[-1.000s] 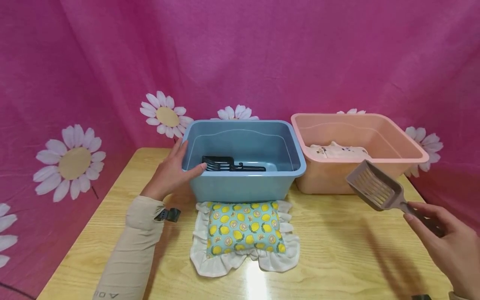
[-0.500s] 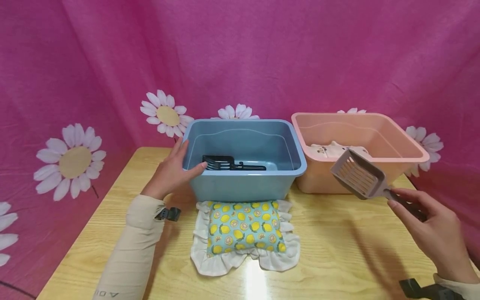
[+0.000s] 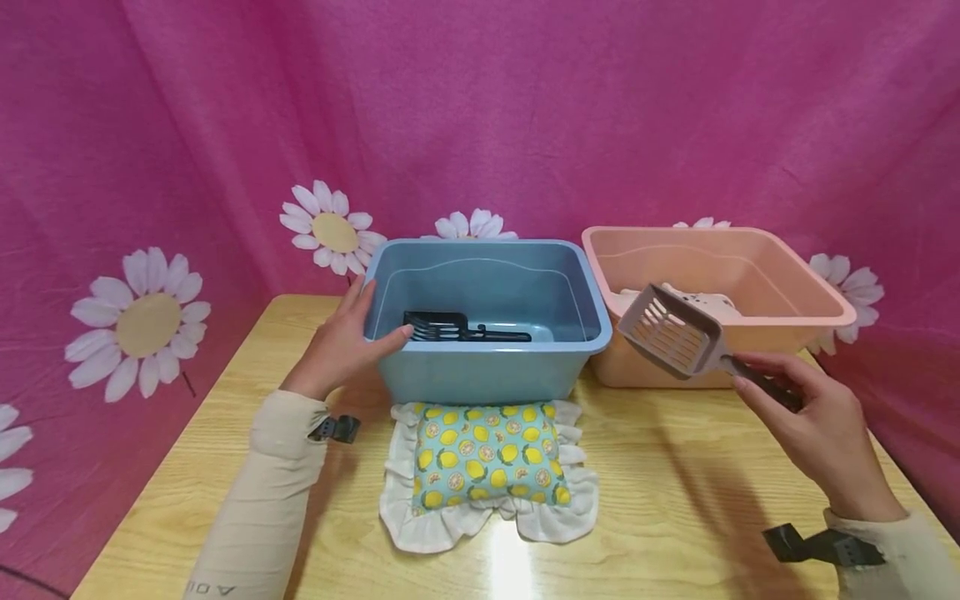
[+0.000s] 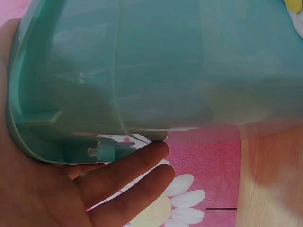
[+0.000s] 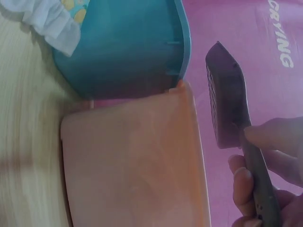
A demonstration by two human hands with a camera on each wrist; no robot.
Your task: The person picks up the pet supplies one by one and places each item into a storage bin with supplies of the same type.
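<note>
My right hand [image 3: 813, 425] grips the dark handle of a grey-brown litter scoop [image 3: 671, 332], whose slotted head is tilted in the air before the pink bin. The right wrist view shows the scoop [image 5: 227, 99] from its side, thumb and fingers round the handle. At the near left corner of a blue plastic bin [image 3: 480, 375], my left hand [image 3: 337, 346] rests with its thumb on the front rim and its fingers along the left side. The left wrist view shows fairly straight fingers [image 4: 128, 172] beside the bin's wall. Inside that bin lies a black slotted scoop [image 3: 465, 329].
The pink bin [image 3: 787, 333] stands right of the blue one and holds a white patterned cloth item [image 3: 712, 305], partly hidden by the scoop. A lemon-print cushion [image 3: 487, 458] with white ruffles lies before the blue bin. A pink flowered drape [image 3: 480, 117] hangs behind the wooden table [image 3: 660, 542].
My right hand has moved left with the litter scoop, from the right side to the front of the pink bin's left part. My left hand has stayed at the blue bin.
</note>
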